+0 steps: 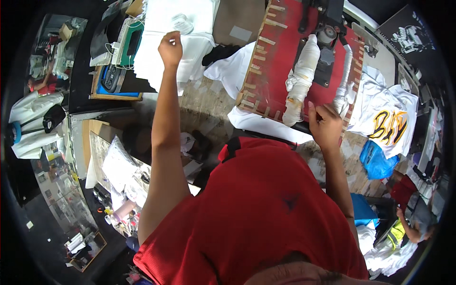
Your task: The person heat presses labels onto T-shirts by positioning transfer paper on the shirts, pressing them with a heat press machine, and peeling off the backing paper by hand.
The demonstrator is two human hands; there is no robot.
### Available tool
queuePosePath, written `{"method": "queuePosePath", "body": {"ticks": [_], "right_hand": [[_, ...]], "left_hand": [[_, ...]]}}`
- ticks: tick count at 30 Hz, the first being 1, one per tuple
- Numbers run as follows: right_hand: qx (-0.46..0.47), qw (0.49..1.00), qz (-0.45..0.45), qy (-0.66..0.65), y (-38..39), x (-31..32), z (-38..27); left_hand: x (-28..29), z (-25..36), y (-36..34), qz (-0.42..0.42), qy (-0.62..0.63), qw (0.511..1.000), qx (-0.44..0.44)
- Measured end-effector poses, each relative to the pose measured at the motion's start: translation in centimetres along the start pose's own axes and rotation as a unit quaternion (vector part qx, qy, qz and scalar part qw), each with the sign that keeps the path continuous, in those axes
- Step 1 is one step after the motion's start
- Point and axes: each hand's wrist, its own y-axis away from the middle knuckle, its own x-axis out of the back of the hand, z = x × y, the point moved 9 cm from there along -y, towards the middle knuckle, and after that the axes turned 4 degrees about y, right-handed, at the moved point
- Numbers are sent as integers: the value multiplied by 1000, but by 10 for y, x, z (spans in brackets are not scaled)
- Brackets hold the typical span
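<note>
Left hand (170, 47), upper centre-left: fingers pinching top sheet of white garment stack (178, 28). Right hand (325, 124), centre-right: closed on cloth-wrapped press handle (300, 80). Step: likely fetching next piece; next, lift it clear.

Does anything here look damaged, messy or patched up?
Yes. The red press has its handle bandaged in grubby white cloth, and its edge shows worn, pale patches. The right hand grips a cloth-wrapped bar, while the left hand reaches to the white stack. White shirts lie crumpled around the press.
</note>
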Motion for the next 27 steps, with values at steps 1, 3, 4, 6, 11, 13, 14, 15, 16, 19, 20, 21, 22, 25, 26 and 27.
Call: {"method": "queuePosePath", "body": {"ticks": [1, 3, 4, 6, 11, 13, 14, 15, 16, 19, 20, 21, 22, 25, 26, 27], "right_hand": [[10, 1000, 6, 20, 2, -4, -1], [-8, 1000, 7, 13, -1, -3, 1], [3, 1000, 9, 10, -1, -2, 0], [8, 1000, 14, -1, 1, -3, 0], [-6, 1000, 20, 7, 1, -1, 2], [4, 1000, 30, -3, 0, 0, 2], [-1, 1000, 23, 0, -2, 1, 2], [-6, 1000, 16, 5, -2, 0, 2], [-9, 1000, 17, 6, -1, 0, 3], [0, 1000, 21, 1, 0, -1, 2], [-3, 1000, 20, 2, -2, 0, 2], [-8, 1000, 18, 2, -1, 1, 2], [-10, 1000, 19, 3, 0, 1, 3], [-6, 1000, 17, 2, 1, -1, 4], [-9, 1000, 17, 4, 0, 1, 4], [-12, 1000, 17, 5, -1, 1, 3]], "left_hand": [[-8, -3, -10, -11, -10, 1000, -20], [-15, -18, -24, -26, -49, 998, -31], [-18, -19, -35, -17, -55, 996, -62], [-23, -25, -45, -16, -71, 994, -85], [-43, -31, -54, -45, -116, 989, -82], [-41, -37, -58, -39, -140, 986, -84], [-42, -40, -62, -40, -140, 986, -86], [-42, -40, -65, -33, -142, 985, -89], [-42, -40, -68, -25, -144, 985, -92], [-47, -33, -73, -14, -229, 963, -142], [-48, -32, -77, -16, -228, 963, -144], [-49, -36, -81, -29, -261, 955, -138], [-50, -39, -85, -41, -294, 946, -132], [-46, -45, -95, -49, -266, 953, -133], [-49, -47, -99, -55, -267, 952, -136], [-50, -47, -101, -57, -266, 952, -138]]}}
